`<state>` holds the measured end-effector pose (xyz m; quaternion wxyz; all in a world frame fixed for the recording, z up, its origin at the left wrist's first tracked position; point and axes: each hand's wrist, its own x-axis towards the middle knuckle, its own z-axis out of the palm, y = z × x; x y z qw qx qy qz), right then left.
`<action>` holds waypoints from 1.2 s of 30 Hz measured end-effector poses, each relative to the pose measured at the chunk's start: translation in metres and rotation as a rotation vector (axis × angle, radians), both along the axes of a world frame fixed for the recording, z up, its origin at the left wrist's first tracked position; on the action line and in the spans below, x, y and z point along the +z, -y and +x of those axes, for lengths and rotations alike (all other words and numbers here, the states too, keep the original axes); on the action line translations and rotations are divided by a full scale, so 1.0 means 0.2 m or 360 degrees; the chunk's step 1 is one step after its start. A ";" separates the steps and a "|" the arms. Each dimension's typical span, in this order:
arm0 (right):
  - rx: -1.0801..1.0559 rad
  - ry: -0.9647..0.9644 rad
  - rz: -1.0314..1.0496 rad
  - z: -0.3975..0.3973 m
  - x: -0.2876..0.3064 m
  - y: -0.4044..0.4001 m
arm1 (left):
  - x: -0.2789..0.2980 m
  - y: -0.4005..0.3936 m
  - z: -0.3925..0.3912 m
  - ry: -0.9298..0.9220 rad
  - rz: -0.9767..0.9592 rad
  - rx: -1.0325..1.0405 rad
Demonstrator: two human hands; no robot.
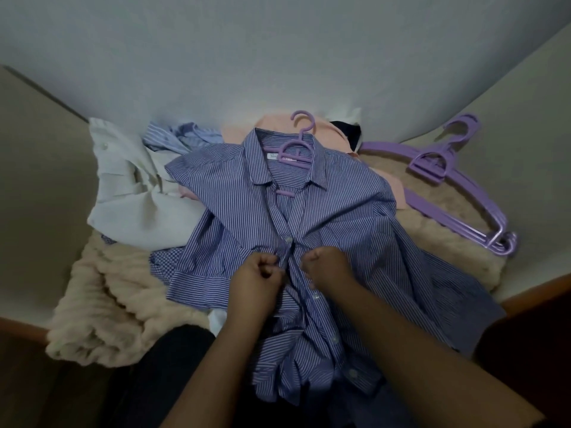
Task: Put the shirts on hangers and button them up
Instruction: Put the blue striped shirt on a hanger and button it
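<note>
Head view: the striped shirt (pixel 324 217) lies in the middle of the fuzzy blanket (pixel 102 307), already on a purple hanger (pixel 293 149) at 12 o'clock. The left hand (pixel 259 273) and right hand (pixel 327 267) each pinch a front edge, just below a done-up button (pixel 289 240). This is the buttoning step. Next, push the next button (pixel 315 295) through its hole. Spare hangers (pixel 457 193) wait at 2 o'clock, more shirts (pixel 129 180) at 10 o'clock.

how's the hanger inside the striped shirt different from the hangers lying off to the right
The hanger in the striped shirt is single and mostly covered by the striped shirt, with only its hook and neck showing; the spare hangers are a bare stack, fully exposed. The first lies with its hook pointing at the wall; the spare ones lie angled on the fluffy blanket. All are purple plastic.
</note>
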<state>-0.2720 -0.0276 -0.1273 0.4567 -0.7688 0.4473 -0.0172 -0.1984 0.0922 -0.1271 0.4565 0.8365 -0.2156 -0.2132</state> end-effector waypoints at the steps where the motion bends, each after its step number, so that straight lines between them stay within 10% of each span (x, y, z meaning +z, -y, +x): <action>1: 0.0018 -0.0024 -0.0037 0.00 0.00 0.00 | 0.00 0.00 0.00 -0.0083 -0.0047 0.0029; 8: -0.0017 0.0134 -0.0051 -0.02 0.07 0.00 | 0.05 -0.02 0.00 -0.0693 -0.0499 0.0186; 20: 0.0146 -0.0114 -0.0089 -0.01 0.05 0.00 | 0.03 -0.01 -0.02 -0.0722 -0.0540 0.0215; 36: -0.0078 0.0497 0.0377 -0.16 0.18 -0.09 | 0.06 0.00 -0.10 -0.0689 -0.0614 0.0177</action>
